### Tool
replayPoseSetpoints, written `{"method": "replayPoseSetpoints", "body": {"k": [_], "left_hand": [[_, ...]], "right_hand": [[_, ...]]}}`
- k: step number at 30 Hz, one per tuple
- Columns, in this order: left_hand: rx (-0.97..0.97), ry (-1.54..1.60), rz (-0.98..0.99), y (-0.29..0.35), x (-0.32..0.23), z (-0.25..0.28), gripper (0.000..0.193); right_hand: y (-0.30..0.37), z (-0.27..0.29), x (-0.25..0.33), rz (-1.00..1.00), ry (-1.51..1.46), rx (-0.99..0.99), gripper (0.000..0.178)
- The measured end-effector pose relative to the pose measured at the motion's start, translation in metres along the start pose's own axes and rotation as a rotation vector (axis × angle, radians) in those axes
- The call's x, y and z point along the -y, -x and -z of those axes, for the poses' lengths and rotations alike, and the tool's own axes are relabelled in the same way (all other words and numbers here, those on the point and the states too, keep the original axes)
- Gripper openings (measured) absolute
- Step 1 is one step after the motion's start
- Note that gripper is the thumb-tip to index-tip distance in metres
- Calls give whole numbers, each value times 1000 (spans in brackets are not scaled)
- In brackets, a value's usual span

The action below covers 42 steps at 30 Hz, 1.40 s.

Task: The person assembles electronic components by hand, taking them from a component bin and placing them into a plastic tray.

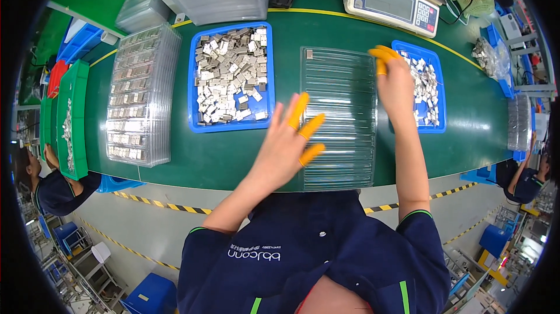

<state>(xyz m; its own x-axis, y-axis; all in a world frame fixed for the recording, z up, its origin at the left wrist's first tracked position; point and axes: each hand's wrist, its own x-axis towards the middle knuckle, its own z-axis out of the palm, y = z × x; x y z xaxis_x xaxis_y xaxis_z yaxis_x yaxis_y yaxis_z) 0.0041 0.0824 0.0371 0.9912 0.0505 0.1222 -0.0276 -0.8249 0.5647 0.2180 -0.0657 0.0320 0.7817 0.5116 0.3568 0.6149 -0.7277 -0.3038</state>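
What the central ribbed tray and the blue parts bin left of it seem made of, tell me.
Ribbed tray: probably clear plastic, glossy; the green tabletop shows through and highlights streak its ridges. Blue bin: likely moulded opaque plastic, slightly shiny; even colour, rounded corners.

The wearer's two hands (279, 149) (395, 87) at one clear tray (341, 121); two blue trays (233, 128) (441, 101) flanking it, left and right; one scale (391, 2), far right.
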Motion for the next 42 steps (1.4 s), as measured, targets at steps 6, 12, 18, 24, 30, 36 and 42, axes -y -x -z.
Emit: {"method": "replayPoseSetpoints", "body": {"k": [6,12,18,24,30,36,42], "left_hand": [[-547,-220,243,-17,76,37,38],[-470,-517,394,-35,102,53,27],[-502,-509,406,-45,109,47,24],[-574,-61,622,-48,86,50,18],[-350,979,631,-43,52,42,22],[-397,1233,559,-55,37,27,26],[-317,1198,567,-57,27,12,20]], "right_hand": [[12,30,-50,-326,221,-12,25],[14,22,-84,-300,279,52,25],[7,35,-59,-580,111,78,22],[14,25,-86,-629,117,-66,19],[17,23,-84,-606,23,-189,20],[11,24,-86,-645,-312,-316,22],[8,33,-83,-706,-1031,-255,17]]}}
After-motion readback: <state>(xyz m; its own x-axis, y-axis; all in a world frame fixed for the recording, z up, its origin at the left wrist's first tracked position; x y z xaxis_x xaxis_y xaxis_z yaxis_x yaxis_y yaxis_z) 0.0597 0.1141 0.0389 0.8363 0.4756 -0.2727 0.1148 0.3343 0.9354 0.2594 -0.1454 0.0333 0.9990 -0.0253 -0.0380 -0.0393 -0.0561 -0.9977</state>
